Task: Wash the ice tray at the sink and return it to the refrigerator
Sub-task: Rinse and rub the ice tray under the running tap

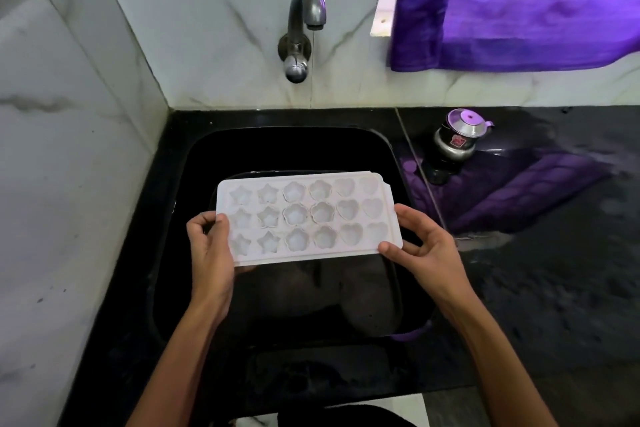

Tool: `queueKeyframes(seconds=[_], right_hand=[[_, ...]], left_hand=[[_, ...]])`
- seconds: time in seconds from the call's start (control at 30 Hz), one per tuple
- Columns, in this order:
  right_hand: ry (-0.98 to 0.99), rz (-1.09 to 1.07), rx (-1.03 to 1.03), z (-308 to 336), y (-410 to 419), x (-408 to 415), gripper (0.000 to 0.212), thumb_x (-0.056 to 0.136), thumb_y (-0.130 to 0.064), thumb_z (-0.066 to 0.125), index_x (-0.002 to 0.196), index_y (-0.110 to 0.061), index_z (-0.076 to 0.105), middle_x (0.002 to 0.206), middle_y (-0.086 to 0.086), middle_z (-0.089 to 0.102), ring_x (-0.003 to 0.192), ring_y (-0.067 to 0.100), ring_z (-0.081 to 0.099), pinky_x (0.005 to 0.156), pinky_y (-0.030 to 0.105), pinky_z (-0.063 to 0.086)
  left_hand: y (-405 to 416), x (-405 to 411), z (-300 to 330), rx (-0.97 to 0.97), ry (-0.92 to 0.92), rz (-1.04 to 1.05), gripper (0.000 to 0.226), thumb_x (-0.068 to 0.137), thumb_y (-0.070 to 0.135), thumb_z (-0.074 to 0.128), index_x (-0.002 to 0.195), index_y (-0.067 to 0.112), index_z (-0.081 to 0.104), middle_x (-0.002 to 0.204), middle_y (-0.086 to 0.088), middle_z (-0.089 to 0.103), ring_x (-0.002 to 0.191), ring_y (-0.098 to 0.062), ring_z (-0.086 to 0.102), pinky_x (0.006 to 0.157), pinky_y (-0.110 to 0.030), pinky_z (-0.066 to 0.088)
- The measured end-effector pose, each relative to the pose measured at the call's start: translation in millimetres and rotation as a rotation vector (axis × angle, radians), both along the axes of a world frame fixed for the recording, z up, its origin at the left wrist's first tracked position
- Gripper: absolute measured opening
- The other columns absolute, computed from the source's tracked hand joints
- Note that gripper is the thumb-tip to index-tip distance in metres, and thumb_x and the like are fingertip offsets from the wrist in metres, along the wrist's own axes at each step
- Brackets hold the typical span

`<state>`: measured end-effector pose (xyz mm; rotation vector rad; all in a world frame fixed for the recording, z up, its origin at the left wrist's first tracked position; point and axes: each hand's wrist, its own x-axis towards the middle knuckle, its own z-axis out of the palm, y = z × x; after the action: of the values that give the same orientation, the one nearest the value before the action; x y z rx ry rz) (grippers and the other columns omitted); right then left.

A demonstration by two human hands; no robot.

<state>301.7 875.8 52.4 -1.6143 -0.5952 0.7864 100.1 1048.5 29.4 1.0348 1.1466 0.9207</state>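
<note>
Marble-look wall tiles back a black sink (173, 288) set into a glossy black table (554, 288); wet patches show on the table to the right. Wall tap (304, 17) sits above the basin's far edge, spout pointing down, no water visible. Purple curtain (519, 3) hangs upper right. Small metal lidded pot (457, 139) stands on the table, well apart from the work.

Ice tray (304, 218) is held level over the basin, cavities up (stars, flowers, hearts), apparently empty. Left hand (211, 246): fingers curled over the left short edge, gripping it. Right hand (422, 246): thumb on the near right corner, fingers spread under and beside the edge, a lighter pinch.

Step in hand, by judgement: positioning for rinse.
1. Firm up the right-side grip before water hits; a wet plastic rim is likely slippery.
2. Free one hand for the tap only w/ the tray steadied.
3. Bring the tray under the spout, tilt it so cavities drain into the basin, not onto the table.
4. Avoid flexing; the tray looks thin.
</note>
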Motion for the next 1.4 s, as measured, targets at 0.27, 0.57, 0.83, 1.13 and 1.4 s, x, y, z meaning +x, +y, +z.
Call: queueKeyframes(seconds=[0.27,0.57,0.83,1.13,1.4], right_hand=[[-0.118,0.055,-0.137,21.2,45.4,47.2,0.052,0.084,-0.016,0.069,0.132,-0.012,0.050,0.122,0.009,0.060,0.106,0.013,0.062,0.081,0.010,0.051],[-0.009,0.164,-0.215,71.0,237.6,105.5,0.059,0.096,-0.042,0.047,0.132,0.005,0.042,0.134,0.028,0.049,0.122,0.034,0.053,0.102,0.034,0.046],[0.794,0.094,-0.012,62.8,328.6,114.2,0.048,0.089,-0.017,0.065,0.129,0.002,0.047,0.134,0.021,0.051,0.118,0.033,0.057,0.089,0.038,0.054],[0.679,0.099,-0.063,57.1,340.4,115.3,0.029,0.083,-0.015,0.071,0.102,-0.001,0.055,0.124,0.020,0.058,0.106,0.027,0.063,0.072,0.034,0.059],[0.144,0.028,-0.067,44.1,291.2,122.0,0.062,0.082,-0.040,0.070,0.125,0.000,0.050,0.127,0.014,0.055,0.110,0.020,0.057,0.101,0.034,0.047]], left_hand=[[16.3,20.3,-4.9,0.081,0.056,0.068,0.032,0.102,0.020,0.040,0.131,0.009,0.051,0.110,-0.002,0.060,0.083,-0.002,0.059,0.052,-0.007,0.046],[49.4,42.2,-12.7,0.075,0.059,0.122,0.032,0.102,0.021,0.041,0.130,0.009,0.052,0.102,0.002,0.060,0.082,-0.003,0.058,0.050,-0.004,0.045],[75.8,67.1,-10.9,0.070,0.074,0.166,0.028,0.101,0.021,0.043,0.125,0.014,0.054,0.103,0.003,0.063,0.084,-0.002,0.060,0.056,-0.006,0.046],[96.3,80.5,-7.4,0.109,0.093,0.156,0.027,0.101,0.021,0.044,0.123,0.016,0.057,0.104,0.004,0.065,0.088,-0.004,0.063,0.059,-0.008,0.050],[107.2,80.2,-9.4,0.109,0.070,0.202,0.021,0.100,0.020,0.045,0.118,0.019,0.057,0.099,0.008,0.064,0.084,-0.004,0.063,0.055,-0.006,0.048]])
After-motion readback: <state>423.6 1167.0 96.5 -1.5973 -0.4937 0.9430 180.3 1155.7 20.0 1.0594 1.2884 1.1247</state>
